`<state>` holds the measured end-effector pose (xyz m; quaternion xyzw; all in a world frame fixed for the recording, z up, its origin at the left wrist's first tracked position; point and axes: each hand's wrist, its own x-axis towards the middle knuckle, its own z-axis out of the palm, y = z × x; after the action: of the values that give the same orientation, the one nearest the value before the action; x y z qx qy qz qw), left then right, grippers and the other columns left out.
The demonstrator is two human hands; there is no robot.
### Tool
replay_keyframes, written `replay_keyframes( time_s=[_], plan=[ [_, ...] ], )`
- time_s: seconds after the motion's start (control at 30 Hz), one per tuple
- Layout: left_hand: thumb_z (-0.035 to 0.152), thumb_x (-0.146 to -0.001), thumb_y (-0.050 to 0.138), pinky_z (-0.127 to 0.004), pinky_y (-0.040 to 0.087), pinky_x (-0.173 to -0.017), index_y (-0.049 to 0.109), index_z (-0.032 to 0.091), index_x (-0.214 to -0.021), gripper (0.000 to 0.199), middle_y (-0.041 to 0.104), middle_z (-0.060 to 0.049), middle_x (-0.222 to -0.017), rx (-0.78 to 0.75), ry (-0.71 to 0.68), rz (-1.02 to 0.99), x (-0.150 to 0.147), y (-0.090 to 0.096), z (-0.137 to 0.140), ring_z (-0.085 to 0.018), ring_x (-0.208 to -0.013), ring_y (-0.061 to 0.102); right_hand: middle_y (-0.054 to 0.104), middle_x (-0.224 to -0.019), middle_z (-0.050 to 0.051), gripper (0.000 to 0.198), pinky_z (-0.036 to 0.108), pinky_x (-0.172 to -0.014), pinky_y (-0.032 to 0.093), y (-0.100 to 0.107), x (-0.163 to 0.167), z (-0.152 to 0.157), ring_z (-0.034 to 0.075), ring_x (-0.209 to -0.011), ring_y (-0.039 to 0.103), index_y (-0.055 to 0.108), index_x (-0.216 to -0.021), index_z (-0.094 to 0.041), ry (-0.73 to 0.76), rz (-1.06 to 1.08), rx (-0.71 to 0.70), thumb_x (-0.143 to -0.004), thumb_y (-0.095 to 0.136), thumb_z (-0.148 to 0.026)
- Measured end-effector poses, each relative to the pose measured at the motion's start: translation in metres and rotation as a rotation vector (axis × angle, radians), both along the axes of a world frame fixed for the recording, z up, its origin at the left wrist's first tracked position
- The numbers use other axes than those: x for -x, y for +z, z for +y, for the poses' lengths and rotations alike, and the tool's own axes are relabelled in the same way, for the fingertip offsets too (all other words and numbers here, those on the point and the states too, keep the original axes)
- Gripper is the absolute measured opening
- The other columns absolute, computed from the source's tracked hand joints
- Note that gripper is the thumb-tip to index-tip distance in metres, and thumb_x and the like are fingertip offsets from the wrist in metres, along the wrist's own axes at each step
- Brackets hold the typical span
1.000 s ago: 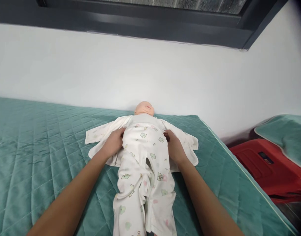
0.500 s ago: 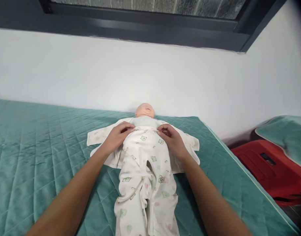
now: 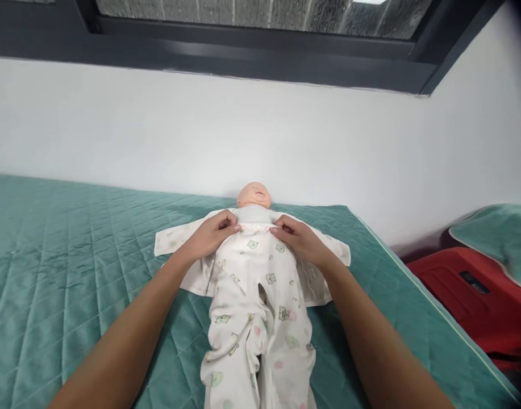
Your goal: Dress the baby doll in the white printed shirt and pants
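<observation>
A baby doll (image 3: 254, 195) lies on its back, its head toward the wall. White baby pants (image 3: 260, 261) with a green and pink animal print cover its belly and legs, with a small gap at the crotch. My left hand (image 3: 213, 232) pinches the waistband at its left end. At the other end, my right hand (image 3: 297, 236) grips the same waistband between thumb and bent fingers. A white printed baby jacket (image 3: 175, 238) is spread under the doll, its sleeves stretched to both sides. The doll's arms are not visible.
The doll rests on a green quilted bed cover (image 3: 73, 284) with a pale edge along the right. A white wall (image 3: 200, 130) and a dark window frame (image 3: 260, 54) stand behind. A red plastic chair (image 3: 469, 295) with green cloth (image 3: 499, 236) is at the right.
Both hands have firmed their pinch on the waistband, which now looks straighter and tauter between them. The view has shifted slightly; the doll stays in place.
</observation>
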<state>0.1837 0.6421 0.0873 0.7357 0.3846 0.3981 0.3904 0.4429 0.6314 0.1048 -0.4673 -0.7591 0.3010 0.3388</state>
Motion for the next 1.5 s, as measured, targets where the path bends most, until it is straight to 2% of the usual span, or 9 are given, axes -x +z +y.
replay_keyframes(
  time_s=[0.23,0.37,0.67,0.83,0.97,1.07,1.23,1.37,1.5],
  plan=[
    [0.045,-0.093,0.043,-0.027,0.034,-0.066,0.041,0.022,-0.081,0.026,0.051,0.002,-0.077,-0.012,0.196,0.21,-0.016,-0.001,0.032,-0.016,-0.073,0.048,0.048,-0.064,-0.004,0.037,0.028,-0.06,0.034,-0.023,0.009,0.035,0.015,-0.064,0.043,0.05,-0.074,-0.023,-0.217,0.072,0.035,-0.085,0.052,-0.058],
    [0.045,-0.092,0.045,-0.028,0.035,-0.066,0.046,0.022,-0.082,0.025,0.056,0.002,-0.076,-0.014,0.226,0.225,-0.019,-0.001,0.031,-0.018,-0.075,0.052,0.049,-0.06,-0.005,0.039,0.027,-0.056,0.033,-0.031,0.01,0.037,0.014,-0.059,0.043,0.049,-0.074,-0.024,-0.283,0.164,0.076,-0.081,0.057,-0.062],
    [0.033,-0.09,0.048,-0.033,0.042,-0.075,0.058,0.021,-0.088,0.016,0.062,-0.005,-0.093,-0.172,0.144,0.39,0.001,-0.004,0.028,-0.021,-0.087,0.057,0.055,-0.071,-0.001,0.027,0.03,-0.061,0.037,-0.018,-0.003,0.018,0.016,-0.064,0.047,0.054,-0.078,-0.023,-0.209,0.085,0.08,-0.082,0.061,-0.048],
    [0.028,-0.089,0.049,-0.038,0.04,-0.093,0.054,0.021,-0.082,0.011,0.06,-0.007,-0.107,-0.288,0.162,0.348,0.002,-0.009,0.031,-0.024,-0.107,0.053,0.061,-0.105,0.007,0.023,0.042,-0.098,0.035,-0.022,-0.003,0.022,0.026,-0.106,0.05,0.053,-0.071,-0.023,-0.178,-0.081,-0.214,-0.084,0.057,-0.041],
    [0.029,-0.091,0.047,-0.034,0.042,-0.086,0.051,0.021,-0.079,0.015,0.063,-0.006,-0.108,-0.217,0.176,0.305,0.0,-0.006,0.028,-0.021,-0.101,0.057,0.057,-0.131,0.005,0.029,0.042,-0.103,0.033,-0.026,-0.003,0.025,0.027,-0.122,0.046,0.053,-0.067,-0.023,-0.112,-0.061,-0.161,-0.089,0.05,-0.041],
    [0.033,-0.093,0.046,-0.033,0.04,-0.075,0.053,0.022,-0.083,0.016,0.067,-0.004,-0.095,-0.128,0.252,0.377,-0.002,-0.003,0.03,-0.021,-0.087,0.059,0.065,-0.121,0.003,0.028,0.037,-0.091,0.039,-0.026,-0.002,0.029,0.025,-0.109,0.056,0.059,-0.076,-0.024,-0.133,-0.046,-0.106,-0.092,0.046,-0.044],
    [0.033,-0.093,0.045,-0.032,0.035,-0.066,0.053,0.022,-0.087,0.015,0.066,-0.005,-0.082,-0.095,0.416,0.468,-0.007,-0.006,0.048,-0.023,-0.077,0.058,0.062,-0.071,0.001,0.036,0.032,-0.066,0.035,-0.026,0.002,0.044,0.02,-0.069,0.053,0.055,-0.071,-0.023,-0.344,-0.211,-0.11,-0.091,0.043,-0.051],
    [0.032,-0.091,0.048,-0.032,0.035,-0.066,0.056,0.021,-0.09,0.014,0.067,-0.008,-0.085,-0.089,0.511,0.492,-0.012,-0.014,0.063,-0.025,-0.079,0.059,0.06,-0.068,0.001,0.035,0.032,-0.064,0.034,-0.028,0.006,0.058,0.02,-0.066,0.052,0.048,-0.067,-0.023,-0.457,-0.293,-0.078,-0.09,0.043,-0.049],
    [0.032,-0.089,0.053,-0.032,0.039,-0.069,0.061,0.022,-0.097,0.015,0.069,-0.007,-0.09,-0.074,0.499,0.402,-0.015,-0.021,0.064,-0.024,-0.082,0.061,0.067,-0.079,0.003,0.026,0.034,-0.071,0.039,-0.033,0.008,0.058,0.022,-0.075,0.059,0.057,-0.077,-0.024,-0.517,-0.23,-0.101,-0.089,0.049,-0.046]
  ],
)
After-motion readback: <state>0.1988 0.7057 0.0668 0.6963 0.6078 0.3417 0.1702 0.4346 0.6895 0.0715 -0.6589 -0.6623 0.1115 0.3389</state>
